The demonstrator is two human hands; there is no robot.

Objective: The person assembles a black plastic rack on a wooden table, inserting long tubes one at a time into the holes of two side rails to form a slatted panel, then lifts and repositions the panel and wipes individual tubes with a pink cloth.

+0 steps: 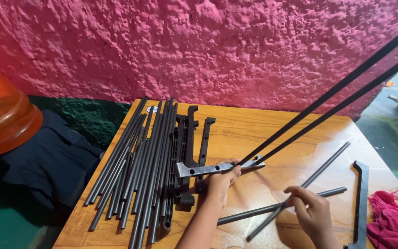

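Note:
My left hand [221, 180] grips a flat grey bracket [203, 169] with holes, held level just above the wooden table [254, 133]. Two long black rods [332, 99] are seated in the bracket's right end and slant up to the top right corner. My right hand [310, 210] pinches one of two loose black rods [295, 191] that lie crossed on the table near the front. A pile of several black rods [134, 166] and black plastic side bars [190, 138] lies on the table's left half.
Another black bar [361, 203] lies along the table's right edge beside a crumpled pink cloth [392, 223]. A rough pink wall [199, 46] stands behind. To the left are an orange plastic container [1, 115] and dark cloth [47, 157] on the green floor.

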